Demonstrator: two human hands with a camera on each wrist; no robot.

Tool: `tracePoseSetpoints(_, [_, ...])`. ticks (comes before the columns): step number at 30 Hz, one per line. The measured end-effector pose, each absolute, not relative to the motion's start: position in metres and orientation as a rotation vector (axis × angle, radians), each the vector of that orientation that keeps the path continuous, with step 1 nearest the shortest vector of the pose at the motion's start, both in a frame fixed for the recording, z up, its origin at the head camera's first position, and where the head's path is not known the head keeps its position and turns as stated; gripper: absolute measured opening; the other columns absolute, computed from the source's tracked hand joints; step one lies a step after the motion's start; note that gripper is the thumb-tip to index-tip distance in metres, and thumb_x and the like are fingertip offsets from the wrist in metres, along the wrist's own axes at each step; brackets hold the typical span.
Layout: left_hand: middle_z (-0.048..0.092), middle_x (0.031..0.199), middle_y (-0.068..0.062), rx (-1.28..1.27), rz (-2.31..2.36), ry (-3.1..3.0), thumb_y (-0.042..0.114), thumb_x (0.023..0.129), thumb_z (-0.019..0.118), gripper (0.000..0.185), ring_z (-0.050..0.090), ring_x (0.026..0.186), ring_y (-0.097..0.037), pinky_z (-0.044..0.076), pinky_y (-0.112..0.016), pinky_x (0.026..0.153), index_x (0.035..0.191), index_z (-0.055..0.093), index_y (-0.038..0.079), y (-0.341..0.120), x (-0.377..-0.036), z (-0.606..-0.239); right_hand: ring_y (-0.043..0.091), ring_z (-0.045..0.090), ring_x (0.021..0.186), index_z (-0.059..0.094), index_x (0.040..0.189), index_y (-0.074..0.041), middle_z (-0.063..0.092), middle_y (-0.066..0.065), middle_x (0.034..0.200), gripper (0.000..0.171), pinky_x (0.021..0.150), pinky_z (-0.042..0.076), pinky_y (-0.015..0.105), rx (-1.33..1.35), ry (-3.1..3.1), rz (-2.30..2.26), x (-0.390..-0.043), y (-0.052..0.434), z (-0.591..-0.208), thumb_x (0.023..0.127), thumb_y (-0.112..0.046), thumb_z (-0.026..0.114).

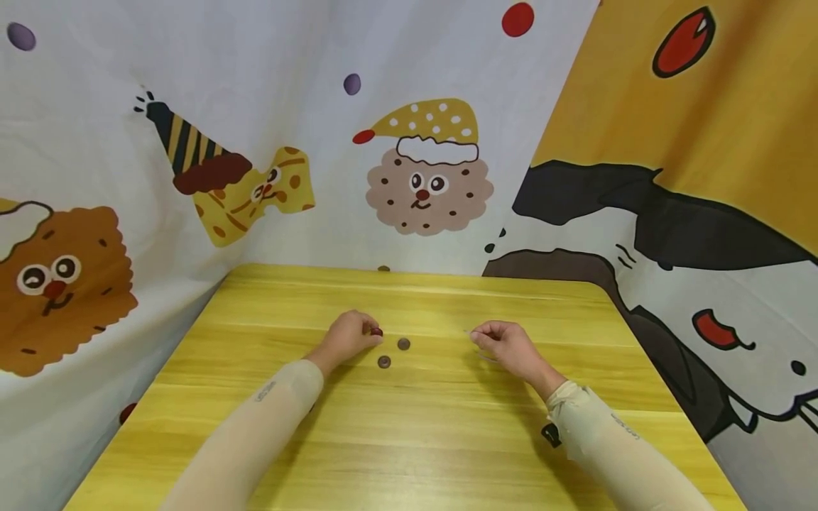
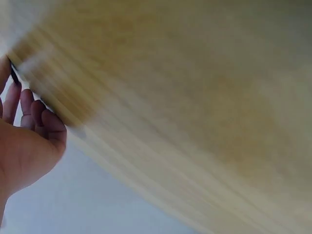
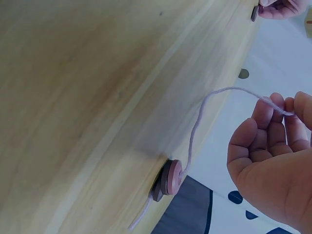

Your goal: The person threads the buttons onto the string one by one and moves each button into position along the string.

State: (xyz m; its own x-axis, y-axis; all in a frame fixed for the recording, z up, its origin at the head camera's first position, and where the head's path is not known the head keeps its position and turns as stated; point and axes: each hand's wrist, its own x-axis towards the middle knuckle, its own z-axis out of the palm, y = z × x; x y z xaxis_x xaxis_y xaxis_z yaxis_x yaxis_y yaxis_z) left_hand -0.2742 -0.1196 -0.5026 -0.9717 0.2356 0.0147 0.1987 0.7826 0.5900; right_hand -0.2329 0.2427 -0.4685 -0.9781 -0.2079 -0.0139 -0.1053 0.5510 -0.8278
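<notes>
Filling most of the head view, a yellow wooden table [image 1: 409, 433] with pale grain stands in a corner hung with cartoon cloth: a white sheet [image 1: 255, 106] printed with cookie faces in party hats at the back and left, a yellow-and-black one [image 1: 690, 142] on the right. The left hand [image 1: 348, 337] rests near the table's middle, fingers curled, pinching a dark red button [image 1: 377, 331]. Two brown buttons [image 1: 403, 344] lie just beside it. The right hand [image 1: 505, 344], well apart, pinches a pale thread [image 3: 204, 105] between its fingertips; the thread runs through stacked pink buttons [image 3: 168, 179] on the table. Both forearms wear beige sleeves [image 1: 255, 419].
</notes>
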Motion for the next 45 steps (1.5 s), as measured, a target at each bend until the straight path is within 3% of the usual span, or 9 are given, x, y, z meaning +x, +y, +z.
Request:
tracePoseSetpoints(6, [0.080,0.109,-0.009,0.493,0.868,2.999,0.018,0.097,0.082,0.026,0.075,0.103,-0.025,0.062,-0.042,0.091,0.121,0.078,0.009,-0.110,-0.269,-0.503,0.022,0.056,0.074,0.075,0.119,-0.002,0.073,0.024,0.112,0.031,0.063,0.049,0.027,-0.270,2.664,-1.423,-0.233,0.239,-0.470,0.107,-0.030,0.069])
tracePoseSetpoints(9, [0.081,0.109,-0.011,0.426,1.042,2.940,0.014,0.096,0.082,0.026,0.076,0.102,-0.026,0.063,-0.041,0.088,0.121,0.078,0.007,-0.109,-0.268,-0.504,0.017,0.049,0.068,0.075,0.119,-0.003,0.072,0.024,0.109,0.032,0.059,0.043,0.026,-0.277,2.655,-1.435,-0.233,0.236,-0.471,0.107,-0.032,0.068])
tracePoseSetpoints(18, [0.081,0.109,-0.011,0.076,1.687,2.713,0.021,0.097,0.082,0.022,0.076,0.101,-0.025,0.063,-0.032,0.078,0.115,0.080,0.009,-0.106,-0.266,-0.480,0.021,0.055,0.079,0.078,0.113,-0.014,0.072,0.024,0.114,0.029,0.071,0.049,0.031,-0.290,2.632,-1.504,-0.238,0.224,-0.464,0.106,-0.040,0.069])
tracePoseSetpoints(25, [0.082,0.102,-0.008,-0.013,2.086,2.627,0.022,0.096,0.083,0.016,0.076,0.091,-0.018,0.059,-0.024,0.067,0.109,0.082,0.012,-0.077,-0.257,-0.441,0.020,0.066,0.101,0.079,0.109,-0.016,0.078,0.007,0.112,0.034,0.092,0.055,0.042,-0.233,2.636,-1.629,-0.238,0.201,-0.440,0.103,-0.048,0.071])
tracePoseSetpoints(31, [0.082,0.095,-0.008,-0.062,2.274,2.577,0.020,0.095,0.084,0.012,0.076,0.081,-0.017,0.056,-0.021,0.062,0.104,0.084,0.012,-0.051,-0.247,-0.437,0.021,0.070,0.103,0.082,0.109,-0.013,0.080,0.009,0.111,0.031,0.089,0.056,0.041,-0.211,2.657,-1.722,-0.236,0.176,-0.431,0.102,-0.043,0.073])
tracePoseSetpoints(37, [0.082,0.095,-0.005,-0.083,2.262,2.535,0.022,0.096,0.083,0.013,0.075,0.080,-0.013,0.059,-0.023,0.063,0.105,0.084,0.013,-0.033,-0.241,-0.450,0.017,0.070,0.099,0.084,0.109,-0.010,0.081,0.008,0.111,0.027,0.085,0.057,0.031,-0.221,2.650,-1.757,-0.236,0.165,-0.434,0.103,-0.034,0.074])
tracePoseSetpoints(45, [0.083,0.096,-0.006,-0.026,2.262,2.549,0.018,0.096,0.082,0.011,0.076,0.082,-0.013,0.057,-0.021,0.063,0.105,0.084,0.011,-0.020,-0.236,-0.457,0.018,0.069,0.096,0.084,0.105,-0.011,0.081,0.008,0.110,0.024,0.083,0.056,0.030,-0.180,2.655,-1.736,-0.237,0.160,-0.440,0.103,-0.033,0.074])
